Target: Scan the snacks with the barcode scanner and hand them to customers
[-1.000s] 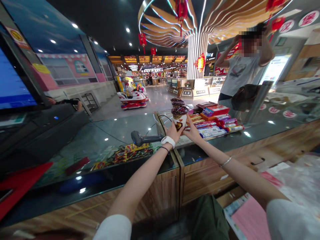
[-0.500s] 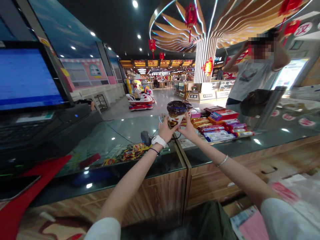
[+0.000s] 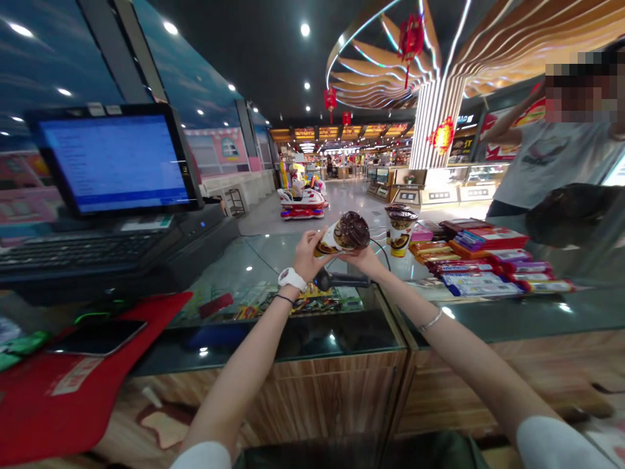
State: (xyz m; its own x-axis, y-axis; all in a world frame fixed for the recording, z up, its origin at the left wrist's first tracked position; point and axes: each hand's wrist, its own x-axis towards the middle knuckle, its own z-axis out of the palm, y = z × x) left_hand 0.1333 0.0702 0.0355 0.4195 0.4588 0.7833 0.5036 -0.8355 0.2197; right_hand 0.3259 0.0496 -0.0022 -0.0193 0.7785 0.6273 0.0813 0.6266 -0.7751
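Glass covers the surface (image 3: 279,249); over it, the left hand (image 3: 310,258) and right hand (image 3: 365,262) are bent round a tilted, brown-topped cup (image 3: 344,234), the left at its base, the right beneath its top. The cup's base is hidden, its lettering blurred.

Arms (image 3: 254,355) stretch forward, left grip (image 3: 311,256) curled beside right grip (image 3: 364,260).

- Left hand (image 3: 307,259) and right hand (image 3: 365,262) hold a white-and-brown printed cup with a dark, glossy lid (image 3: 347,233) – tilted, lid to the right.
- Similar white-and-brown cups (image 3: 401,236) stand upright beside colourful wrapped sweets (image 3: 481,284).
- A black handheld scanner (image 3: 346,280) lies below the hands – on the glass-topped counter (image 3: 222,277).
- Left: a black-framed, blue-lit monitor (image 3: 117,163).
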